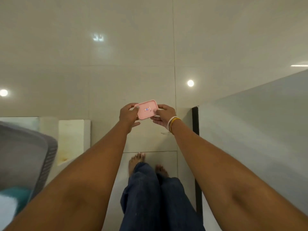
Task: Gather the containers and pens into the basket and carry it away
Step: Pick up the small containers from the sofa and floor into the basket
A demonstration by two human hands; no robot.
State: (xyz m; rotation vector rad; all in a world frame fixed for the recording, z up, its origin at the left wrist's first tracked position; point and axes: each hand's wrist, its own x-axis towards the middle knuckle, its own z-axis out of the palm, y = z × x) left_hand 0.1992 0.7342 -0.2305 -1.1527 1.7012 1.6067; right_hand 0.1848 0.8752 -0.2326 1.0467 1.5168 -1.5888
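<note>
A small pink rectangular container with a little sticker on its lid is held out in front of me, above the floor. My left hand grips its left end and my right hand grips its right end, with bangles on that wrist. A grey slatted basket shows at the left edge, blurred, with something teal and white inside it. No pens are in view.
A pale grey table surface with a black leg fills the right side. A white block or ledge stands beside the basket. Glossy beige floor tiles lie ahead. My bare feet and jeans are below.
</note>
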